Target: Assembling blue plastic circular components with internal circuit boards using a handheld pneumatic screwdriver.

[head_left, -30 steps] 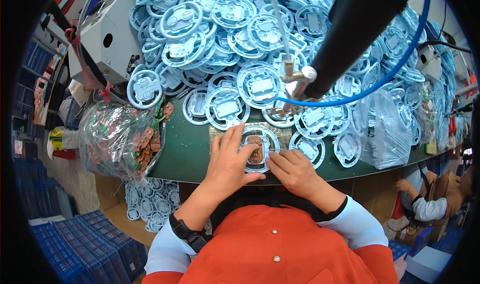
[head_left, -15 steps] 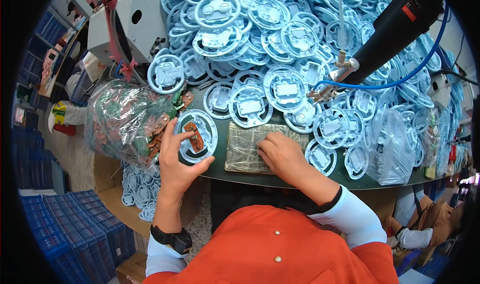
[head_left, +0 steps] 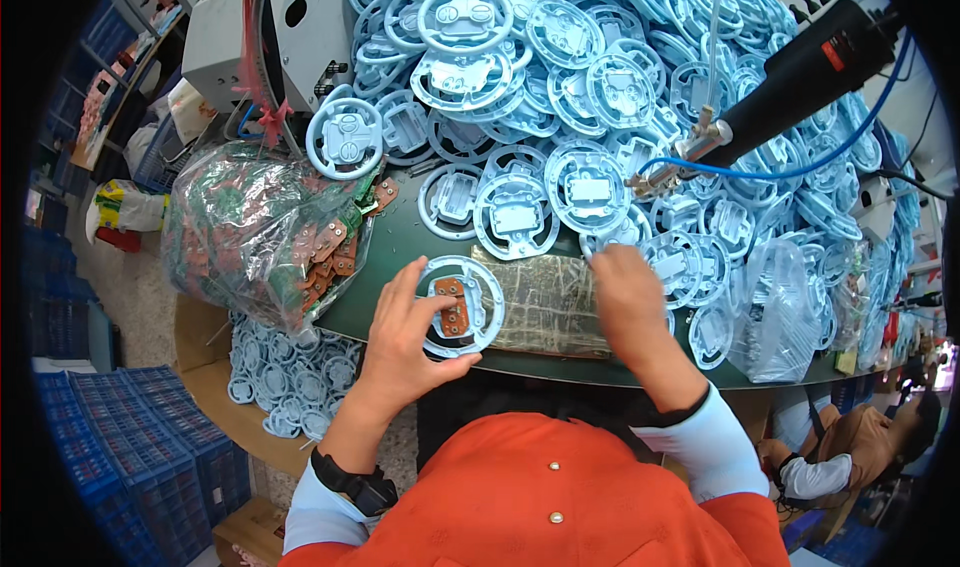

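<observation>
My left hand (head_left: 398, 352) is closed on a light-blue plastic toy steering wheel (head_left: 490, 302), gripping it by the rim at its left side. A small orange-brown circuit board (head_left: 453, 319) lies in the wheel's middle, with my index finger against it. The wheel is at the left end of a flat, tape-wrapped block (head_left: 545, 312). Over the block's right end is my right hand (head_left: 635, 302), close to the nearest wheels of the pile. That hand is smeared by motion, and its fingers are mostly hidden.
A heap of blue steering wheels (head_left: 465, 22) covers the back. At the left stands a clear bag of circuit boards (head_left: 255, 237). A black screwdriver-like tool (head_left: 810, 72) with a blue hose hangs at the right, near a plastic bag (head_left: 780, 317). Another person (head_left: 860, 442) sits far right.
My left hand has carried the wheel and board rightward, up to the wrapped block. From the block's middle, my right hand has shifted right toward the pile.
</observation>
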Demonstrator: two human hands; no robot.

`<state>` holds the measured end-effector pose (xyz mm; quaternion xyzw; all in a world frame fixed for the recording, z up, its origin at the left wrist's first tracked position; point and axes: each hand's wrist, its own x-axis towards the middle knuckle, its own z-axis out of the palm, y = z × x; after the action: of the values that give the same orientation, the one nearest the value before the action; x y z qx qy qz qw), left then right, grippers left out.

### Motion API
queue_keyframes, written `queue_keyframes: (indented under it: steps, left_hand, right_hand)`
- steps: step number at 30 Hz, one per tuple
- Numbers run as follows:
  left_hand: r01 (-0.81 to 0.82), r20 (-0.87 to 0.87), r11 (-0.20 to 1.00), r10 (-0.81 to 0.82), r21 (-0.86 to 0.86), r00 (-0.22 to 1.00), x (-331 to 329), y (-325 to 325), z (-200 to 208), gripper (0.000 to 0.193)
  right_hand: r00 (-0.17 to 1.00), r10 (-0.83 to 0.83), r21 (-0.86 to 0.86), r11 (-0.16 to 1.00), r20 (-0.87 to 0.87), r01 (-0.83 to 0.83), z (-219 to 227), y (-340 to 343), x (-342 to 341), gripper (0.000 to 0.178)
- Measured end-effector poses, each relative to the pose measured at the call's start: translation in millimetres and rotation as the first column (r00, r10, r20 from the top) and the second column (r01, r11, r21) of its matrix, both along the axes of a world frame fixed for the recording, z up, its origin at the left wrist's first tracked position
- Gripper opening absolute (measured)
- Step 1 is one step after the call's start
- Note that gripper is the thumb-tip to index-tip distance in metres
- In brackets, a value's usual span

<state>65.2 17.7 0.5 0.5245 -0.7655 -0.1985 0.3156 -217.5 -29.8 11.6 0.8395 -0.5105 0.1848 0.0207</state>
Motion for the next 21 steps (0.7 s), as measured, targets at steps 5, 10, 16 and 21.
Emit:
queue_keyframes:
  steps: [5,10,16,21]
  left_hand:
    - [0.163,-0.005,0.987,-0.163,-0.015,0.987,-38.6,-10.0,-1.9,0.063]
    - [0.276,0.033,0.961,-0.275,-0.024,0.961,-62.8,-17.2,-10.7,0.064]
    - [0.283,0.026,0.958,-0.284,0.033,0.958,-75.7,-19.7,-6.5,0.063]
    - [0.313,0.061,0.95,-0.313,0.015,0.948,-96.2,-27.5,-8.2,0.062]
  right_hand:
    - [0.671,-0.007,-0.273,0.91,0.741,0.311,78.8,-19.1,-51.3,0.028]
    - [0.574,-0.023,-0.239,0.895,0.819,0.377,106.6,-13.2,-107.1,0.03]
    - [0.465,-0.399,-0.084,0.681,0.791,0.727,70.5,65.8,-221.1,0.019]
    - [0.555,-0.675,-0.081,0.598,0.486,0.798,50.3,123.2,-244.2,0.01]
